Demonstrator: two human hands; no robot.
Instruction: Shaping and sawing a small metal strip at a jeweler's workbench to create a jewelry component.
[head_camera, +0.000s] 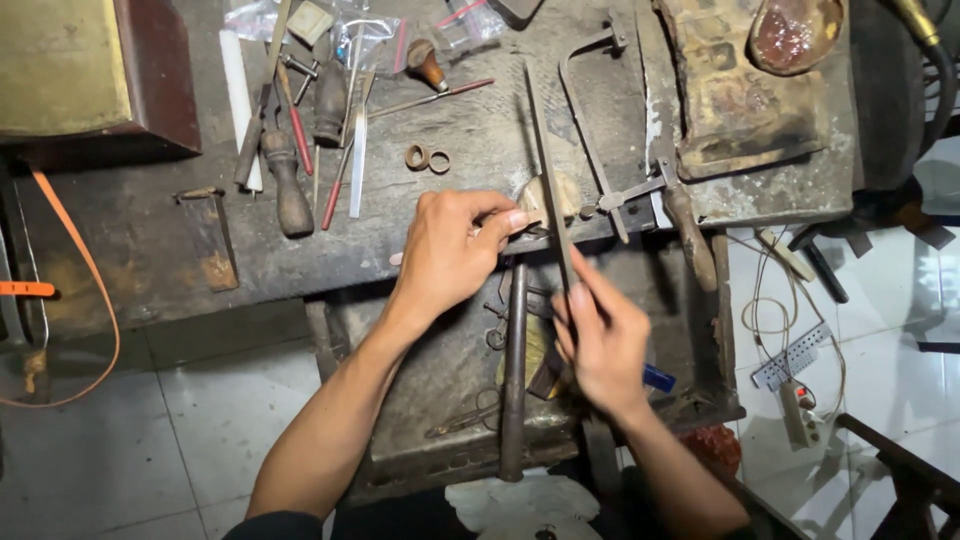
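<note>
We see our right hand (603, 340) closed around a long thin file (548, 175) that slants across a small pale piece (535, 203) pinched in our left hand (450, 250) at the counter (480, 140) edge, 2 rings (427, 159) lying nearby.

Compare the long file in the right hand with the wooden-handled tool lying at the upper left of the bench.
The file is slim, dark metal, gripped at its lower end by the right hand and slanting over the bench edge. The wooden-handled tool is short and thick with a bulbous brown handle, lying flat and untouched among other tools. Both are hand tools pointing roughly away from the person.
</note>
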